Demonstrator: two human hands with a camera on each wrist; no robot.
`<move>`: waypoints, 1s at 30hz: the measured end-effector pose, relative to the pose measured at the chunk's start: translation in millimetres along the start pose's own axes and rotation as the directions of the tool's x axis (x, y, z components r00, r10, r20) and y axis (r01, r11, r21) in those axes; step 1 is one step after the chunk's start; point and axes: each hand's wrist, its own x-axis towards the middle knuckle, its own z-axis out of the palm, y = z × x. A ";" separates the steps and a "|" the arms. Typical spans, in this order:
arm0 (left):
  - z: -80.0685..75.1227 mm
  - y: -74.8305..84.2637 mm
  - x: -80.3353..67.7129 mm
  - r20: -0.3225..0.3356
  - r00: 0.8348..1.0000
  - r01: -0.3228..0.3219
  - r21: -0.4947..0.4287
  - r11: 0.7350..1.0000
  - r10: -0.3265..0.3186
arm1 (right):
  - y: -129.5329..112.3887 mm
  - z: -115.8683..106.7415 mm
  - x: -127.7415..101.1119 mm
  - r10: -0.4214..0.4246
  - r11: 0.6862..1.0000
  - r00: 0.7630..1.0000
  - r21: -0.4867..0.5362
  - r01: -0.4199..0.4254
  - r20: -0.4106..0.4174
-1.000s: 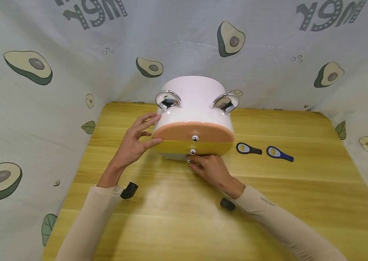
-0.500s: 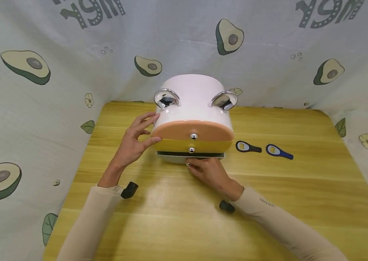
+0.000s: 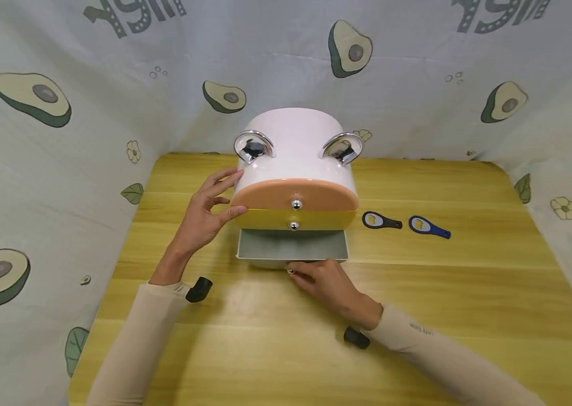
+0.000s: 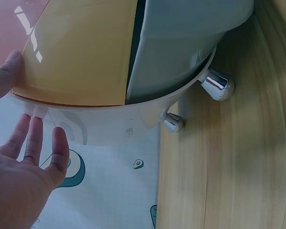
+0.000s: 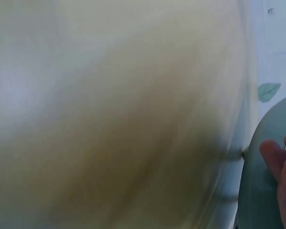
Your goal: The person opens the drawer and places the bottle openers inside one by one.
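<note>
A small white storage box (image 3: pixel 293 141) with silver ear-like handles stands on the table. Its front has an orange drawer (image 3: pixel 265 196), a yellow drawer (image 3: pixel 265 219) and, pulled out at the bottom, a grey-green drawer (image 3: pixel 245 258) with nothing visible inside. My right hand (image 3: pixel 329 285) pinches the silver knob (image 3: pixel 291 272) of that lowest drawer. My left hand (image 3: pixel 203 217) steadies the box's left side, fingers fairly straight against the white shell and thumb at the front edge. In the left wrist view, the left fingertips (image 4: pixel 60 133) show near the shell.
Right of the box lie a black bottle opener (image 3: pixel 381 220) and a blue bottle opener (image 3: pixel 429 227) on the wooden table (image 3: pixel 469 293). An avocado-print cloth (image 3: pixel 286 62) hangs behind the table and at its sides. Silver feet (image 4: pixel 218 86) hold the box up.
The lowest drawer has slid out toward me, from nearly closed to well open, with my right hand on its knob. My left hand has kept its place on the box.
</note>
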 end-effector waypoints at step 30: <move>1.2 0.9 -1.1 -0.003 1.000 0.014 -0.013 1.000 -0.014 | -33.0 -24.2 -33.6 -0.015 0.981 0.998 0.192 0.004 0.055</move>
